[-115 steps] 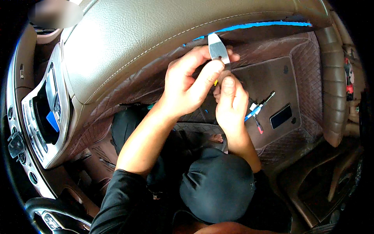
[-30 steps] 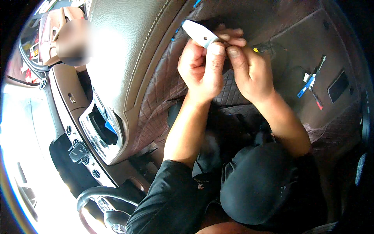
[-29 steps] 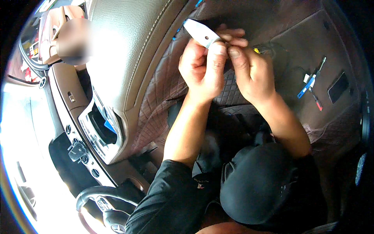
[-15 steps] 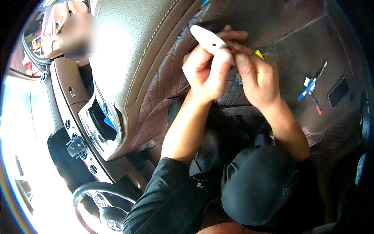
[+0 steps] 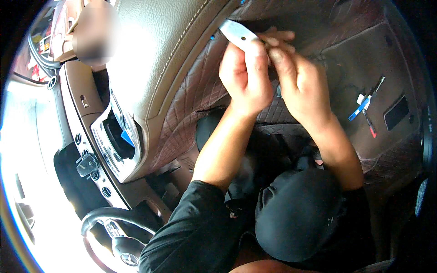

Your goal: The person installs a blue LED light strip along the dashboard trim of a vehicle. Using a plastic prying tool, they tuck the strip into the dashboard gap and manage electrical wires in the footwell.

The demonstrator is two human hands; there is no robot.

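Note:
A slim white piece (image 5: 233,31), tapered to a rounded tip and with a small dark hole, points up and left above the quilted mat. My left hand (image 5: 248,82) is closed round its lower part, thumb pressed on top. Right beside it, my right hand (image 5: 304,86) has thumb and forefinger pinched together at the lower end of the piece, while other fingers reach out behind. What lies inside that pinch is hidden by the fingers. Both hands are raised close to the padded centre console (image 5: 177,50).
On the dark mat to the right lie a blue-handled tool (image 5: 362,107), a small red-tipped tool (image 5: 371,125) and a black phone (image 5: 397,113). The steering wheel (image 5: 120,216) and dashboard run along the left. A person in a black cap (image 5: 298,214) fills the lower middle.
Both hands and the white piece have shifted slightly, the piece's tip moving up. A yellow item seen beside the right fingers earlier is out of sight.

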